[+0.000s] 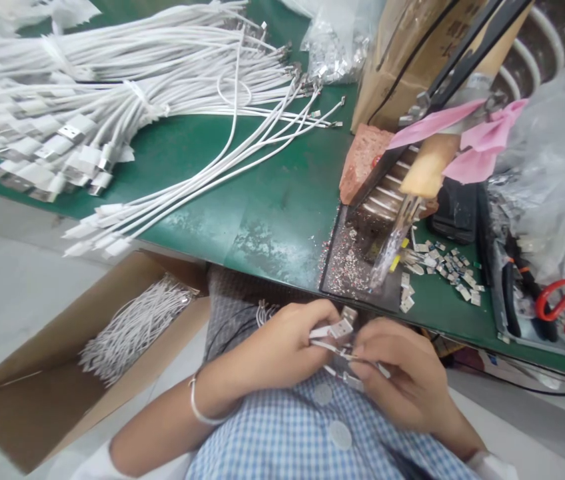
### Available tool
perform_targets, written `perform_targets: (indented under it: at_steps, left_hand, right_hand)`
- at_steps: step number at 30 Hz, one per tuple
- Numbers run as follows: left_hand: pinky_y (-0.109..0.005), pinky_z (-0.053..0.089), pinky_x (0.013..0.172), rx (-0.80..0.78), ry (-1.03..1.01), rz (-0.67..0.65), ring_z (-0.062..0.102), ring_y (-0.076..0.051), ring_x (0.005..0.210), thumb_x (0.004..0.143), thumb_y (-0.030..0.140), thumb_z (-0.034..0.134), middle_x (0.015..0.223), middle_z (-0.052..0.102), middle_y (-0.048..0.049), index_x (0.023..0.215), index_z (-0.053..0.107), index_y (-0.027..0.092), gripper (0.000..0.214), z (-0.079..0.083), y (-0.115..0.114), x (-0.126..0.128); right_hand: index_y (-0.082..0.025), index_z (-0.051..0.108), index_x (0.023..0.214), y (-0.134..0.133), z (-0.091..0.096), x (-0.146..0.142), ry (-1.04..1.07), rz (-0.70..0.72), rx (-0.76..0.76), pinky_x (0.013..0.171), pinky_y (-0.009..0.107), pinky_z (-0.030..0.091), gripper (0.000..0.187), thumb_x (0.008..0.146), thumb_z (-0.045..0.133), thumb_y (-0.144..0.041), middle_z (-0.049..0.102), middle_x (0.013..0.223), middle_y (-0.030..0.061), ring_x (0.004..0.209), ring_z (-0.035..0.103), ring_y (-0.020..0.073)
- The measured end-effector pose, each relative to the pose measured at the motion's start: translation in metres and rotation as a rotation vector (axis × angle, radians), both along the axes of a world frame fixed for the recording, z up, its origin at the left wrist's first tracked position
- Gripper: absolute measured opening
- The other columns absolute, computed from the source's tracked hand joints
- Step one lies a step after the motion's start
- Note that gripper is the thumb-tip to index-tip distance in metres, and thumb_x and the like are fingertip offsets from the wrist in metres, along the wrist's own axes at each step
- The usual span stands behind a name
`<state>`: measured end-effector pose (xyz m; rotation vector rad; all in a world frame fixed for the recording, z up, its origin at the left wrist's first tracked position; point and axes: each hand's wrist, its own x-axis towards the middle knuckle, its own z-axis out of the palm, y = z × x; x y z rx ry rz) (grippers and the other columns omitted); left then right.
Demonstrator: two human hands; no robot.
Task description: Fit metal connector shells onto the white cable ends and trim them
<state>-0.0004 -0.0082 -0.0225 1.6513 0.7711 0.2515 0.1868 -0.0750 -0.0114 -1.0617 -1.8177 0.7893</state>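
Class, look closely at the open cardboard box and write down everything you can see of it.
The cardboard box is plain brown, with an open top and a long, rectangular shape. It lies slantwise in the lower left of the picture, to the left of the person. Its farther end is close to the edge of the green table; whether they touch is unclear. Inside, many thin white cables lie heaped toward that end. What supports the box cannot be made out.

Attire comprises a blue-and-white checked garment [272,433] with large, round, pale buttons [340,435], white sleeves [492,466], and a slender, pale bangle [195,405] encircling the arm behind the bare left hand [290,343], the right hand [405,373] likewise bare.
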Motion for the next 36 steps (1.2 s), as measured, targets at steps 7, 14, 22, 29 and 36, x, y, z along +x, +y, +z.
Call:
perform_targets:
  at_steps: [7,14,22,29,36]
  left_hand:
    - [-0.019,0.035,0.052,-0.121,-0.062,0.018,0.041,-0.008,0.058,0.085,0.036,0.067,0.065,0.047,0.0070,0.081,0.054,0.016,0.024,0.001,-0.001,-0.003]
    - [-0.018,0.035,0.053,-0.053,-0.320,-0.018,0.041,-0.007,0.057,0.095,0.025,0.053,0.067,0.048,0.0043,0.082,0.055,0.015,0.017,0.000,-0.002,-0.006]
    - [-0.019,0.035,0.049,-0.128,-0.342,-0.031,0.042,-0.008,0.052,0.097,0.025,0.049,0.060,0.048,0.0037,0.077,0.055,0.014,0.024,0.005,0.002,-0.007]
    - [-0.018,0.036,0.048,-0.136,-0.360,0.022,0.042,-0.007,0.049,0.097,0.023,0.050,0.057,0.049,0.0047,0.077,0.054,0.014,0.022,0.005,0.004,-0.006]
    - [-0.018,0.036,0.049,-0.157,-0.336,0.057,0.043,-0.006,0.049,0.098,0.027,0.049,0.056,0.050,0.0048,0.073,0.049,0.016,0.027,0.003,0.002,-0.007]
  right_hand:
    - [-0.024,0.056,0.097,-0.011,-0.009,0.001,0.156,-0.154,-0.217,0.055,0.024,0.045,0.015,0.090,0.057,-0.011,0.059,0.074,-0.0001,0.064,0.057,0.0140]
    - [-0.023,0.057,0.094,-0.011,-0.007,0.000,0.271,-0.207,-0.358,0.051,0.021,0.044,0.007,0.093,0.057,-0.017,0.057,0.072,-0.0014,0.058,0.054,0.0118]
    - [-0.024,0.060,0.091,-0.008,-0.006,-0.001,0.357,-0.209,-0.390,0.052,0.019,0.044,0.007,0.093,0.059,-0.017,0.057,0.070,-0.0027,0.057,0.052,0.0108]
    - [-0.022,0.063,0.099,-0.008,-0.006,-0.004,0.467,-0.209,-0.363,0.057,0.023,0.048,0.009,0.097,0.056,-0.027,0.059,0.080,0.0019,0.065,0.056,0.0131]
    - [-0.023,0.070,0.100,-0.006,-0.008,0.001,0.349,-0.282,-0.151,0.062,0.028,0.047,0.016,0.098,0.054,-0.020,0.060,0.075,0.0025,0.072,0.056,0.0163]
